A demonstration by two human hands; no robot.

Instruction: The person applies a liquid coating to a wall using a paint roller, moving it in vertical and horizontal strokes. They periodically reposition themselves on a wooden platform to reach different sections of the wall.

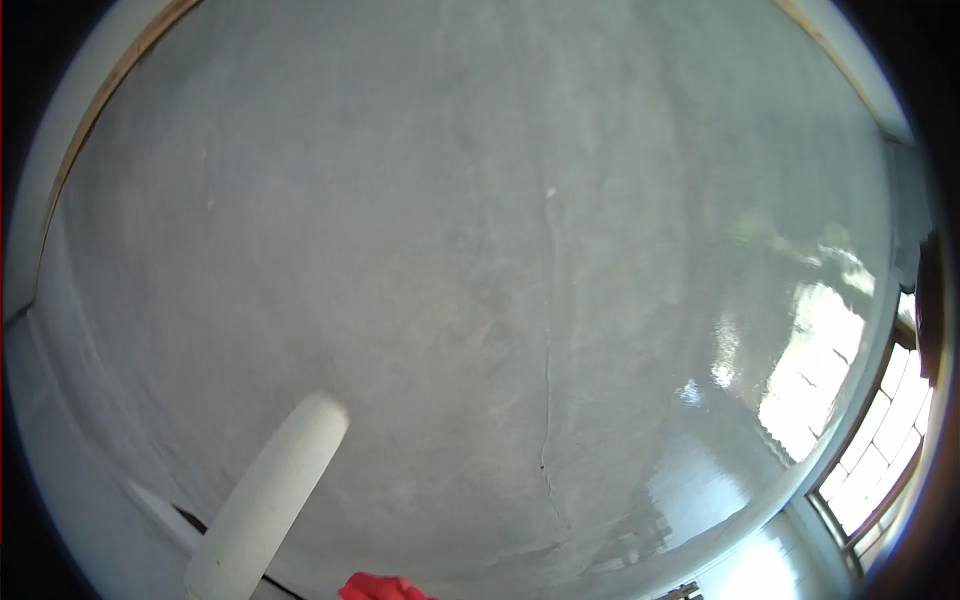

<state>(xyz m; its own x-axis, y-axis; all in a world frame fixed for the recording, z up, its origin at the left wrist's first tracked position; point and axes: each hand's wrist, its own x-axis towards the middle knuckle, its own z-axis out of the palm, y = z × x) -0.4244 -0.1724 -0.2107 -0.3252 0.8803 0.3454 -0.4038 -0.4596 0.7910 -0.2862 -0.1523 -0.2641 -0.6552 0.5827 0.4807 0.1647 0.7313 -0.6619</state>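
Observation:
Neither of my hands shows in the head view. A long off-white piece with a rounded end (268, 500), shaped like a fan blade, rises from the bottom edge at the lower left and slants up to the right. To its right, a bit of bright red material (385, 587) pokes in at the bottom edge, most of it cut off by the frame.
A broad, glossy grey surface (400, 250) fills most of the view, with a thin crack-like line (547, 370) running along it. At the right, a barred window (880, 440) shines and reflects in the surface. Wooden strips (100, 105) border the upper corners.

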